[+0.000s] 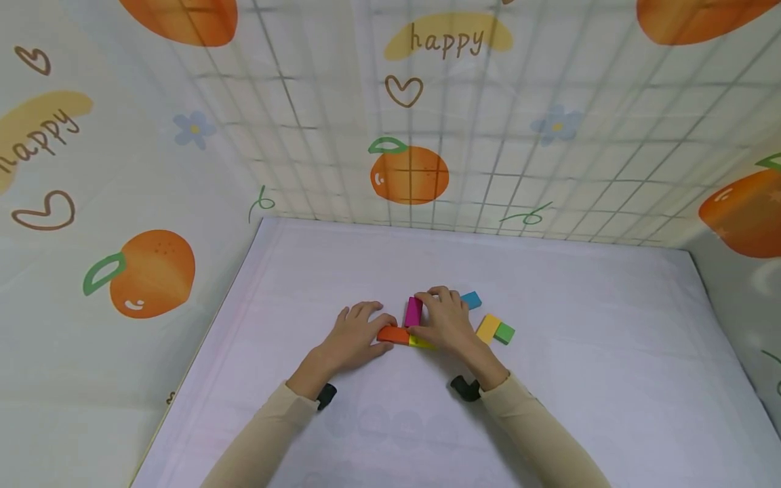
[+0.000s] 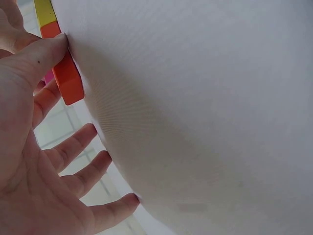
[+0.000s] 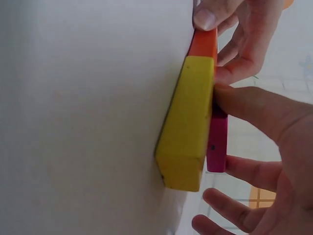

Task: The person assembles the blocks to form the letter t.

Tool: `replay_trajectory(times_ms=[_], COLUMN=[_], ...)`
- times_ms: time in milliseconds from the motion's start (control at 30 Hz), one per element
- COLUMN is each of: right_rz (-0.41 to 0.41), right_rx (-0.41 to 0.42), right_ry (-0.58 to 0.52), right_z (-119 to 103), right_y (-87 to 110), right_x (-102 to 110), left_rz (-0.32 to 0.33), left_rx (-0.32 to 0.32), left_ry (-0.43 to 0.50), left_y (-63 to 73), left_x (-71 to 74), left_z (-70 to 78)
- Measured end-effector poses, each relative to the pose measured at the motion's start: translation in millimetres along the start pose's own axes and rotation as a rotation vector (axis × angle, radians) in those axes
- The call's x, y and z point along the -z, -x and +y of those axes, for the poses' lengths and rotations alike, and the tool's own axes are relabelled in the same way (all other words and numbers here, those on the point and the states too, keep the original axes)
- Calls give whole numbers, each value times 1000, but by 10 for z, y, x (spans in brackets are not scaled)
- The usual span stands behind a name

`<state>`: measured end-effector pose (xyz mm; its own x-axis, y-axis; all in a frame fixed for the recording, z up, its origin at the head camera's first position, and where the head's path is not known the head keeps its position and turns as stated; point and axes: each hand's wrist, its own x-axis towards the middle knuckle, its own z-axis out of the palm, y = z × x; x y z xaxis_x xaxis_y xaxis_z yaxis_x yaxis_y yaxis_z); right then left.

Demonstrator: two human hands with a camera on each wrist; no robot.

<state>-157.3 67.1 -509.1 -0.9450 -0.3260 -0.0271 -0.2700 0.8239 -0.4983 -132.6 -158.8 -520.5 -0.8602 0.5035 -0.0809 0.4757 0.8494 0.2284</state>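
Note:
My left hand (image 1: 352, 341) pinches an orange block (image 1: 393, 335) between thumb and index finger, its other fingers spread on the white surface. End to end with the orange block lies a yellow block (image 3: 186, 117), partly under my right hand in the head view. A magenta block (image 1: 413, 312) stands out from the far side of this row, near where the two meet. My right hand (image 1: 448, 322) holds the magenta block, thumb at its near end and index finger at its far end. The remaining right fingers hold nothing.
Beyond my right hand lies a blue block (image 1: 472, 300), partly hidden. To its right, an amber block (image 1: 488, 328) sits against a green block (image 1: 504, 333). The white tabletop (image 1: 610, 379) meets printed cloth walls (image 1: 317, 122) at the back and sides.

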Motion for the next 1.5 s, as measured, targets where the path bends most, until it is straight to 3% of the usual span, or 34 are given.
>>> replay_trajectory(times_ms=[233, 767, 1267, 1500], right_rz=[-67, -90, -50, 17], right_rx=[-23, -4, 2, -2], right_ry=[11, 35, -4, -39], right_z=[3, 32, 49, 102], right_y=[-30, -47, -10, 45], right_x=[22, 24, 6, 81], left_rz=[-7, -12, -17, -18], left_rx=[3, 8, 13, 22], left_ry=[3, 2, 8, -8], left_y=[0, 5, 3, -1], left_x=[5, 23, 28, 42], left_z=[0, 20, 30, 38])
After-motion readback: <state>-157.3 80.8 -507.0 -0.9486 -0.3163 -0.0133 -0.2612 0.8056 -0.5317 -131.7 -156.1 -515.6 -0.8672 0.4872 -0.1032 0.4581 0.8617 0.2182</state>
